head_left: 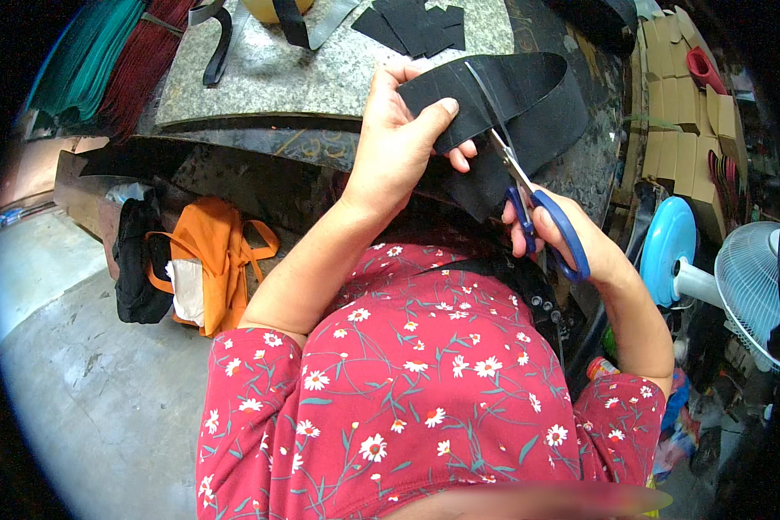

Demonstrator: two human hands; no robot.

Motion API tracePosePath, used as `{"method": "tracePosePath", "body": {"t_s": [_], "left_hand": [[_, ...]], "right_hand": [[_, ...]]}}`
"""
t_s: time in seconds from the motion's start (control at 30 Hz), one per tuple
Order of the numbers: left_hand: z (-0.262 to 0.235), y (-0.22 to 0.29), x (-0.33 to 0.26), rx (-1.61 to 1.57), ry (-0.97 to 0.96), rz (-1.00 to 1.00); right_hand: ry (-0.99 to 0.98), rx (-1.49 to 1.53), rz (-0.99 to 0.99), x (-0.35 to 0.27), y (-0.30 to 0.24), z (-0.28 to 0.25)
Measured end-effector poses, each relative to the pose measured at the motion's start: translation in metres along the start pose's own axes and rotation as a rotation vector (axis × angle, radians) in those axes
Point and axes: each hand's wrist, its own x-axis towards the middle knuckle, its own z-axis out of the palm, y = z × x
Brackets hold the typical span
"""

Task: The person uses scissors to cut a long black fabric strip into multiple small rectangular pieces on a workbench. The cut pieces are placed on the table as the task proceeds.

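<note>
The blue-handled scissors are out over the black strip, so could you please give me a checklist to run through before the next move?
1. Scissors grip: ok; the right hand holds the blue-handled scissors by their handles.
2. Strip support: ok; the left hand grips the black strip near one end.
3. Upper blade placement: ok; the upper blade lies across the strip.
4. Left thumb clearance: ok; the thumb is on the strip, apart from the upper blade.
5. Clearance beneath: cannot tell; the strip partly hides the left fingers.
6. Small black pieces out of the way: ok; they lie beyond the strip.
</note>
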Motion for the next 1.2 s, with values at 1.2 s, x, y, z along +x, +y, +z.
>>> {"method": "tracePosePath", "body": {"t_s": [1.2], "left_hand": [[-0.017,0.027,0.007,0.086,-0.012,0.014]], "right_hand": [[0.032,0.21,0.004,0.006,0.003,-0.002]]}}
